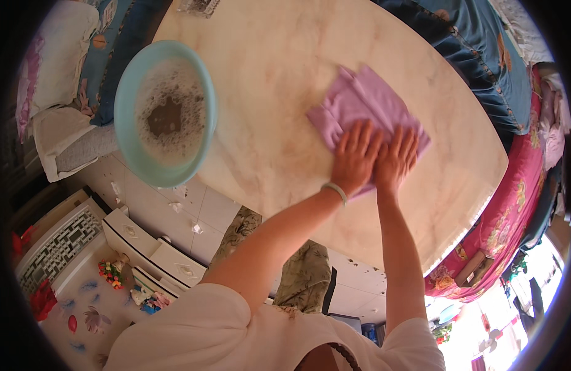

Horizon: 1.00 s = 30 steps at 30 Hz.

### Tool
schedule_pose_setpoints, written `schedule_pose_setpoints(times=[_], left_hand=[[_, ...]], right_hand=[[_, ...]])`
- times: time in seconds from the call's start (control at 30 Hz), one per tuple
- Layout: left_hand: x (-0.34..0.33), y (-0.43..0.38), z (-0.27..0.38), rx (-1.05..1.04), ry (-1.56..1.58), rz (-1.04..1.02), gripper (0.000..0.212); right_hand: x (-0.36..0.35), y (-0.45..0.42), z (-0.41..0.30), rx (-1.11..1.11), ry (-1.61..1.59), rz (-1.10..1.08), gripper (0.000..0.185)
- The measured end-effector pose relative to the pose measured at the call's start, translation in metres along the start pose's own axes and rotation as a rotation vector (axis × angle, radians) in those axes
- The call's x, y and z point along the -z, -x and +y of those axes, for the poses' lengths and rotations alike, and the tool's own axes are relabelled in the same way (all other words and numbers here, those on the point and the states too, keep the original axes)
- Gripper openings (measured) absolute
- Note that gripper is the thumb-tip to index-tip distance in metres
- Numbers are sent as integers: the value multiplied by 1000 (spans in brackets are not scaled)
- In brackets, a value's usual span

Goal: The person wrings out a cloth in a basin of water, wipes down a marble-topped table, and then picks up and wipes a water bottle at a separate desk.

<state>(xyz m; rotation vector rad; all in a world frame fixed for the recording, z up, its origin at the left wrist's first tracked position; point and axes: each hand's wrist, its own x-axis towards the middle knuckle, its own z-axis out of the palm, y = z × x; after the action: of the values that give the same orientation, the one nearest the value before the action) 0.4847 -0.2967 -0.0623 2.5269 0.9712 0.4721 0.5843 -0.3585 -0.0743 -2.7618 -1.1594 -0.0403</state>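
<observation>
Both my hands lie flat, side by side, on a folded pink-purple cloth [371,99] spread over the marble-patterned tabletop [267,92]. My left hand [357,155], below a pale bangle [335,192], presses the cloth's near part with its fingers stretched forward. Touching it on the right, my right hand [396,157] rests on the cloth's near right part, fingers also extended. Neither hand's fingers curl around the fabric. The palms' undersides are hidden. At the table's left edge stands a light-blue plastic basin [211,106] holding brownish water with foam [169,120].
A clear container [198,7] sits at the table's far left. Blue-covered seating [494,69] and a pink floral cover [503,236] border the right side. Crumpled scraps [196,227] lie on the tiled floor [211,204]. A white cabinet with drawers [151,246] stands at lower left.
</observation>
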Motion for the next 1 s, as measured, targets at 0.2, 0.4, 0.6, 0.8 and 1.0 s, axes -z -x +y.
schedule_pose_setpoints(times=[0.2,0.4,0.6,0.8,1.0], left_hand=[[9,99,38,-424,271,-385,47],[10,6,-20,-238,231,-115,43],[35,-74,-115,92,27,169,42],[81,-33,-177,366,-218,213,47],[101,53,-177,502,-256,131,56]], right_hand=[[8,191,63,-485,31,49,61],[-7,23,-8,-548,-42,7,75],[-37,-126,-135,70,48,72,59],[-45,-113,-247,531,-123,27,51],[-29,-33,-273,781,-247,-149,48]])
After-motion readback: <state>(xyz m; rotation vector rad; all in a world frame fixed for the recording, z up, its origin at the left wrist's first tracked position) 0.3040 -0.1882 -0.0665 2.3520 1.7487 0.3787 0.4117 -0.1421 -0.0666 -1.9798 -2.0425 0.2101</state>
